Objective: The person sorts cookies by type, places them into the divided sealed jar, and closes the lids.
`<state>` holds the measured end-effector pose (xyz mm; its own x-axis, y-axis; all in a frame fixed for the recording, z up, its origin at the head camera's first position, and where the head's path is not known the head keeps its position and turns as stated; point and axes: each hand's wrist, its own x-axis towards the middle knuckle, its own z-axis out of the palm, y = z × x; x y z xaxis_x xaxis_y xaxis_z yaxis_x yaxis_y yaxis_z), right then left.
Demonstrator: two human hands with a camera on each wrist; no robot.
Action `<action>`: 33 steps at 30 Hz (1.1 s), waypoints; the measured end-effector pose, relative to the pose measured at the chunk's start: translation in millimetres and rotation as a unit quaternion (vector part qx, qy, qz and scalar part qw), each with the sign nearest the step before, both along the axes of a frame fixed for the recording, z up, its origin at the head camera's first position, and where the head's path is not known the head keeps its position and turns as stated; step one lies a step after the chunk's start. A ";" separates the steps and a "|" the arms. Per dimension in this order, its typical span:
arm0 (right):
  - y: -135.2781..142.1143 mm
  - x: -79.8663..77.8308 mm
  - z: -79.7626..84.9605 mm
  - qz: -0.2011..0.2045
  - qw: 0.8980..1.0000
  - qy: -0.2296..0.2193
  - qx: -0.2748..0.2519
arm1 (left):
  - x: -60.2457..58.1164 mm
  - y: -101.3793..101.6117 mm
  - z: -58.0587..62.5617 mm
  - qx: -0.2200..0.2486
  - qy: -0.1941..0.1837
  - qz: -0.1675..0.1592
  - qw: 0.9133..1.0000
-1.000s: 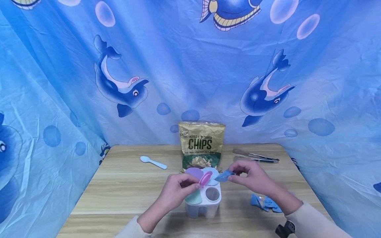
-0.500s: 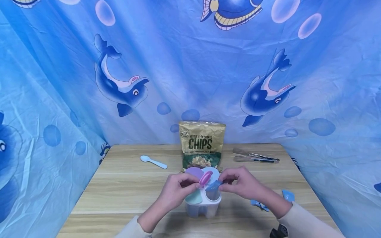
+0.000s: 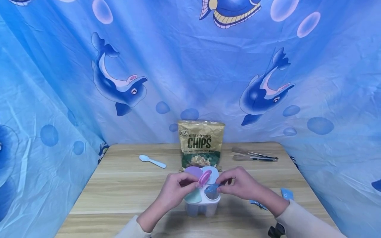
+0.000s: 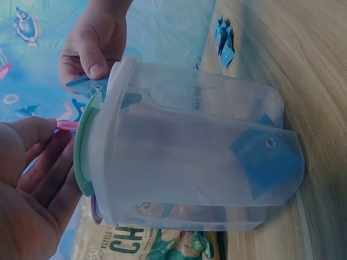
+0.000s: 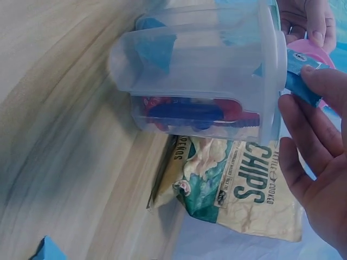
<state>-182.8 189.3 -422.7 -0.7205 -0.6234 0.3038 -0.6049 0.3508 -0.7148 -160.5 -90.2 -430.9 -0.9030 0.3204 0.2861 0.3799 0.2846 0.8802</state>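
A clear four-compartment container (image 3: pixel 191 209) stands near the table's front. Purple (image 3: pixel 193 171), light blue and mint green lids (image 3: pixel 194 196) cover three compartments. My left hand (image 3: pixel 178 188) pinches the pink lid (image 3: pixel 204 178), tilted up beside the uncovered front right opening. Between thumb and fingers, my right hand (image 3: pixel 241 185) holds a small blue packet (image 3: pixel 210 189), partly in that opening's mouth. Another blue packet (image 4: pixel 268 157) lies at the bottom of a compartment in the left wrist view. Red and blue items (image 5: pixel 187 112) show through a wall in the right wrist view.
Several blue packets (image 3: pixel 286 194) lie on the table to the right, partly hidden by the right forearm. A chips bag (image 3: pixel 200 142) stands behind the container. A light blue spoon (image 3: pixel 152 161) lies back left, tongs (image 3: pixel 265 159) back right. A printed curtain (image 3: pixel 190 66) surrounds the table.
My right hand has moved left and down with the blue packet, from beside the container to the front right opening. My left hand keeps the pink lid in nearly the same spot.
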 end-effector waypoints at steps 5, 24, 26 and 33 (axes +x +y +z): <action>-5.2 0.1 4.0 0.004 0.999 0.008 0.034 | -0.3 -0.7 0.7 -0.003 0.003 0.002 1.000; -22.4 6.1 1.5 0.008 0.993 0.047 0.107 | 1.6 0.4 -3.5 -0.001 0.016 0.004 1.000; -21.6 5.4 1.9 0.008 0.993 0.042 0.109 | 1.8 0.4 -3.5 0.001 0.019 0.005 1.000; -17.4 4.7 0.3 0.021 0.995 0.033 0.094 | 1.2 -0.2 -1.9 0.003 0.025 0.010 1.000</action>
